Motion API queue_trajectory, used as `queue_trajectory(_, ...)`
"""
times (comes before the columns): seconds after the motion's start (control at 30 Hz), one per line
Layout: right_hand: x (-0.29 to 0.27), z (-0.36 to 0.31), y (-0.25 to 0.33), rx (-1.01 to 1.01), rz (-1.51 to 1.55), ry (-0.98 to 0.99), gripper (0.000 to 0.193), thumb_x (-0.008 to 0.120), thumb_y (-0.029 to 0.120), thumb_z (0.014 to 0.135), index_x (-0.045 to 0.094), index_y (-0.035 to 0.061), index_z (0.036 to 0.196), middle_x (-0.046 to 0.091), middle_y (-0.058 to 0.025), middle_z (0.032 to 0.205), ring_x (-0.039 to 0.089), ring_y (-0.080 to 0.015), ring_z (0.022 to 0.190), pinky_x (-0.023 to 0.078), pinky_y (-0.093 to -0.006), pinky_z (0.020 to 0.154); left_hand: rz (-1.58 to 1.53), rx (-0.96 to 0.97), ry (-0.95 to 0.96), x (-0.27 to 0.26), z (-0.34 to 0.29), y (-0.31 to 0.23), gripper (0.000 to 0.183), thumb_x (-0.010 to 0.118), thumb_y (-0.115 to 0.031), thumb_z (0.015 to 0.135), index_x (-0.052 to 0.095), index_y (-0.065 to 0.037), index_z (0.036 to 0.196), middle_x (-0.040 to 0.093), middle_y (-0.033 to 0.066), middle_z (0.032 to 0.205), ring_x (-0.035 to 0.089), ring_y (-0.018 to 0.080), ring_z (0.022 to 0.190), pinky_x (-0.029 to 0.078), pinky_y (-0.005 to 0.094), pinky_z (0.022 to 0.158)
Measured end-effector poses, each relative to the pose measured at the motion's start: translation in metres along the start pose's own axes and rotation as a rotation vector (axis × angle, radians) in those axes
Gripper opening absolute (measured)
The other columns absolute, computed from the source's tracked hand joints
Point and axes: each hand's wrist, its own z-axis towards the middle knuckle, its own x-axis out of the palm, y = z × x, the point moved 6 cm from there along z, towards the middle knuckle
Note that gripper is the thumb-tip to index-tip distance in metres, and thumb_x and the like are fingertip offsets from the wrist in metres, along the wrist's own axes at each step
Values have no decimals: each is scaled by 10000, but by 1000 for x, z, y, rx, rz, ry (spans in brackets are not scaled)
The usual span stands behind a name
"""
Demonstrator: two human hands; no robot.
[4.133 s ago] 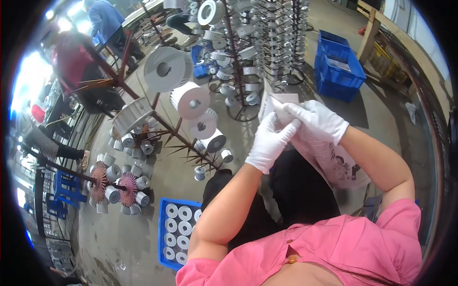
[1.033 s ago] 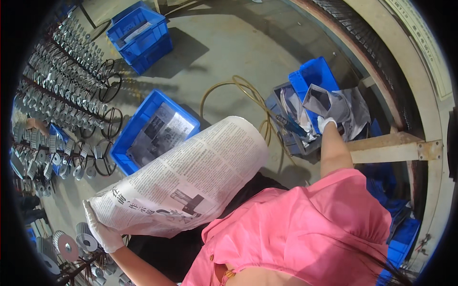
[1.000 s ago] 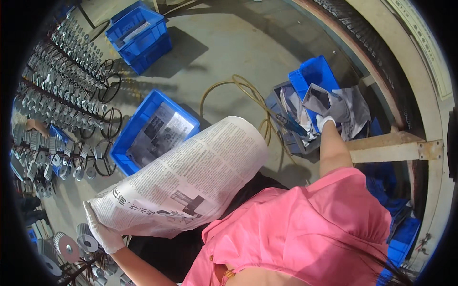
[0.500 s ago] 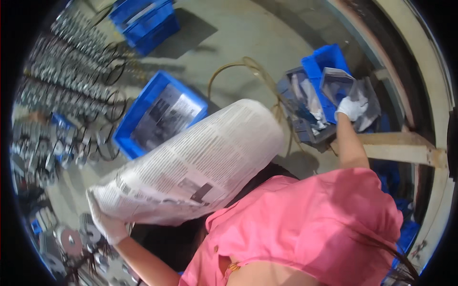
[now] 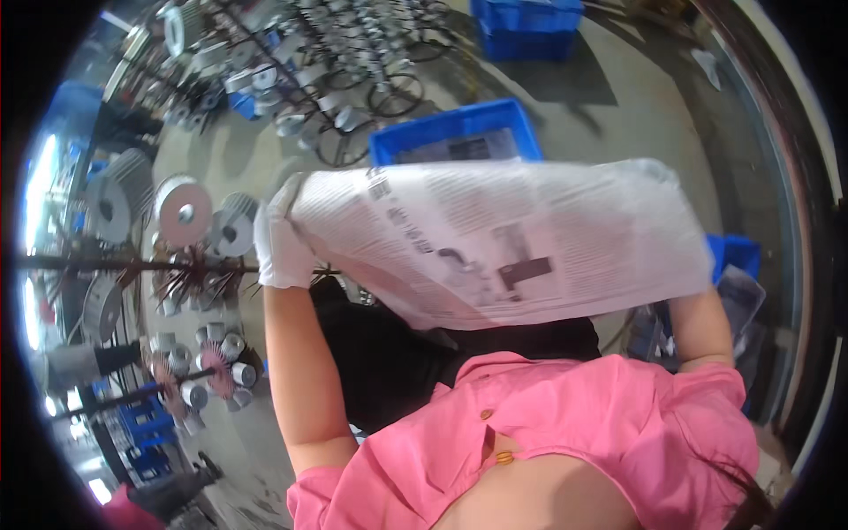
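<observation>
1. Since half a second ago the view has swung back toward the racks: the newspaper (image 5: 503, 238) now lies level across the middle of the picture instead of sloping down to the left, and the right hand, which was up at a blue bin of papers, is hidden behind the sheet.
2. Nearest is the person's pink shirt (image 5: 565, 442), with dark trousers (image 5: 397, 371) just beyond it.
3. The left hand (image 5: 281, 238), in a white glove, is closed on the left edge of the newspaper, fingers curled over the fold; that grip keeps the broad sheet from sagging.
4. The right forearm (image 5: 702, 327) rises behind the paper's right end. Whether that hand grips the paper or is spread open, I cannot tell.
5. The newspaper hangs in the air in front of the chest, between the two arms, touching nothing else that shows.
6. Just past its top edge sits a blue crate (image 5: 455, 141) on the floor (image 5: 654, 132), lined with printed paper.
7. To the left, metal discs (image 5: 184, 212) hang on rods, well apart from the hands.
8. Farthest off, another blue crate (image 5: 526, 26) stands near more racks.
</observation>
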Motion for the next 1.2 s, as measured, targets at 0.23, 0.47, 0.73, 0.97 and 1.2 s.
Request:
queue_trajectory(0.23, -95, 43, -7, 144, 124, -604, 360, 572, 170, 788, 526, 39, 1119, 552, -135, 1090, 528, -245, 1016, 399, -366, 908, -379, 116, -82, 8, -6, -40, 561, 509, 84, 672, 405, 58, 1223, 482, 141, 1153, 504, 197, 1013, 433, 267, 827)
queue_trajectory(0.47, -113, 67, -26, 182, 244, -664, 340, 549, 187, 810, 533, 40, 1116, 560, -122, 1083, 532, -227, 1002, 400, -343, 900, -631, 356, -431, 11, -14, -46, 405, 656, -90, 736, 533, -6, 1113, 513, 54, 1041, 490, 170, 1027, 406, 274, 869)
queue_trajectory(0.73, -109, 92, -31, 438, 118, -391, 323, 523, 207, 836, 542, 41, 1113, 569, -107, 1075, 536, -206, 986, 401, -316, 891, -968, -34, -93, 11, 12, 24, 219, 461, -104, 847, 568, 51, 958, 612, 82, 875, 594, 164, 752, 500, 269, 646)
queue_trajectory(0.97, -36, 93, -78, 1042, 583, -116, 346, 485, 242, 870, 523, 36, 1145, 548, -95, 1133, 523, -178, 1015, 389, -293, 905, -467, -234, -36, 25, 34, 40, 316, 494, -211, 865, 514, 11, 1090, 595, 104, 943, 571, 204, 868, 480, 338, 745)
queue_trajectory(1.2, -5, 55, -24, 656, 379, 75, 886, 658, 248, 737, 94, -8, 1371, 145, -112, 1432, 141, -183, 1316, 131, -280, 1058, -547, -648, -152, 37, 33, 53, 366, 514, -287, 862, 518, 9, 1077, 596, 145, 958, 592, 256, 808, 481, 379, 739)
